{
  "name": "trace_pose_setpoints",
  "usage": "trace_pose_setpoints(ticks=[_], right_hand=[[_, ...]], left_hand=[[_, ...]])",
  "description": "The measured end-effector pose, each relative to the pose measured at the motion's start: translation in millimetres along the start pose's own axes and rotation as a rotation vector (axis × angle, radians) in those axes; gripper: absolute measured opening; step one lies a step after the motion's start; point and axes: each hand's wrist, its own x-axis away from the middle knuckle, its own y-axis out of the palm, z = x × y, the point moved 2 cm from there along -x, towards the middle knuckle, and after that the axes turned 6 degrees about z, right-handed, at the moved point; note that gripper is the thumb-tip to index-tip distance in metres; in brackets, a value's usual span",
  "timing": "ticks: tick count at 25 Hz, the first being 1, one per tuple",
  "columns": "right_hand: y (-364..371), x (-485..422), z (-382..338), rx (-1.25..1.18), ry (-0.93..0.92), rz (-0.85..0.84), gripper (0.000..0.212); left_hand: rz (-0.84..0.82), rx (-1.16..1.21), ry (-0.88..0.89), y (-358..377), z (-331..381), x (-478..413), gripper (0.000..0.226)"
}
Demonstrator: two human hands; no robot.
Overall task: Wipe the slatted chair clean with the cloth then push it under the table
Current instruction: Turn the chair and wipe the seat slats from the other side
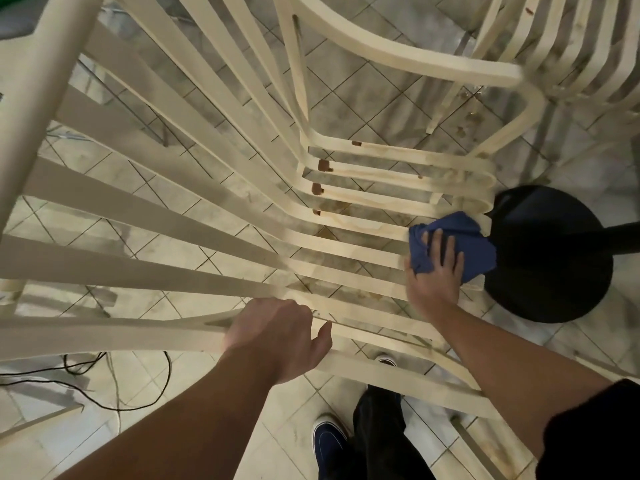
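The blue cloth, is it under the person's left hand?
No, the right hand presses the blue cloth onto the chair seat, while the left hand grips its armrest.

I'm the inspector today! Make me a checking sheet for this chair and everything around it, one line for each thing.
Surface: tiled floor, with dull marks under the seat.
Job's things: cream slatted chair with brown stains on the seat slats; blue cloth on the seat's front edge.
Clutter: nothing seen.
Hands: left hand grips the chair's near armrest; right hand presses flat on the cloth.
Cables: black cable loops on the floor at the left.
Surroundings: black round table base beside the cloth; second slatted chair beyond; the person's dark shoe below.
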Motion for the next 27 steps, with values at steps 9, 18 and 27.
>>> trace_pose_setpoints(ticks=[9,18,27], right_hand=[[26,-20,-118,0.028,-0.076,-0.203,0.067],[27,-43,-202,-0.043,-0.136,-0.451,0.066],[15,-45,-162,-0.072,-0.21,-0.445,0.065]], left_hand=[[-0.032,0.031,0.019,-3,0,1,0.051],[-0.02,0.005,0.006,-5,0,1,0.048],[0.004,-0.041,-0.032,-3,2,2,0.057]])
